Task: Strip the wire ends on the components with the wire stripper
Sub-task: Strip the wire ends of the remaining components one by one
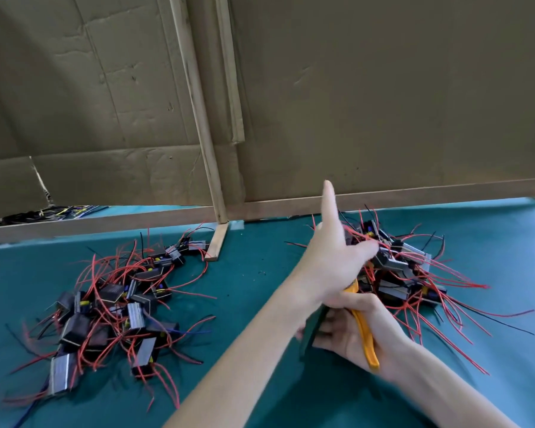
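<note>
Teal cloth (244, 273) covers a bench with two heaps of small black components trailing red and black wires, a left heap (115, 307) and a right heap (414, 273). The left hand (331, 264) reaches into the right one, forefinger straight up and thumb against red wires. Its other fingers are hidden, so a pinch cannot be confirmed, while the right hand (386, 335) curls its fingers round the yellow-and-green wire stripper (359, 319) just beneath. Tangled leads could drag neighbouring components along when one is lifted, and blades closed too deep would likely nick the copper; no brand, label or writing is legible.
</note>
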A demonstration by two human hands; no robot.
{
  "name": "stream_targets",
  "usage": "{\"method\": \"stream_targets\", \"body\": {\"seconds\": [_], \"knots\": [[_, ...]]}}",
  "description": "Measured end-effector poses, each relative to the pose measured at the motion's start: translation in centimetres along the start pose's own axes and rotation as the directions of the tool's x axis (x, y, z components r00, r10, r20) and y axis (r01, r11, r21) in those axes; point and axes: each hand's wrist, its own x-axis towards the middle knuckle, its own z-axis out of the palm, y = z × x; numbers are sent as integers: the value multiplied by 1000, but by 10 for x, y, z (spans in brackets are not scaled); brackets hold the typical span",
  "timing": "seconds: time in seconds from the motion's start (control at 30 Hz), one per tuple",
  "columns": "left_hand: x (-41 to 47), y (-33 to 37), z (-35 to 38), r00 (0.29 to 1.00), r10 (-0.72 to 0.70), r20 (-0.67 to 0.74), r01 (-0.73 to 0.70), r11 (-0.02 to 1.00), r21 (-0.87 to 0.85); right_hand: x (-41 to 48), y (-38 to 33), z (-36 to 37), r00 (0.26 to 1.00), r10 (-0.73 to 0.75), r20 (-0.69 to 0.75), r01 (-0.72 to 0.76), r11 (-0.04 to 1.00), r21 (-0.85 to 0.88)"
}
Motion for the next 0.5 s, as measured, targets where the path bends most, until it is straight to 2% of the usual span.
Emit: {"method": "stream_targets", "body": {"seconds": [0.03,0.07,0.1,0.17,0.2,0.27,0.3,0.4,0.5], "knots": [[-11,-7,-15,999,11,45,-13,999,43,-8,11,-13,975,-204,89,218,955,-199],[-24,-8,-35,996,-20,82,9,991,131,-6,16,-17,964,-264,14,262,945,-197],[-30,-11,-56,996,-43,83,24,976,217,-7,8,-14,968,-246,-40,234,952,-196],[-32,-17,-102,987,-161,18,142,912,384,-1,18,-16,970,-243,-24,230,942,-244],[-33,-20,-126,977,-208,-38,200,849,489,-1,20,-14,968,-251,-19,241,945,-222],[-32,-36,-165,944,-267,-194,325,649,688,-2,12,-21,961,-274,-35,262,943,-206],[-32,-47,-179,914,-291,-284,402,548,733,-4,12,-20,961,-276,-32,261,938,-227],[-33,-82,-201,797,-398,-454,585,324,744,-1,13,-20,962,-271,-25,258,938,-231],[-37,-105,-205,731,-482,-482,614,157,774,-2,12,-18,961,-276,-29,263,938,-225]]}}
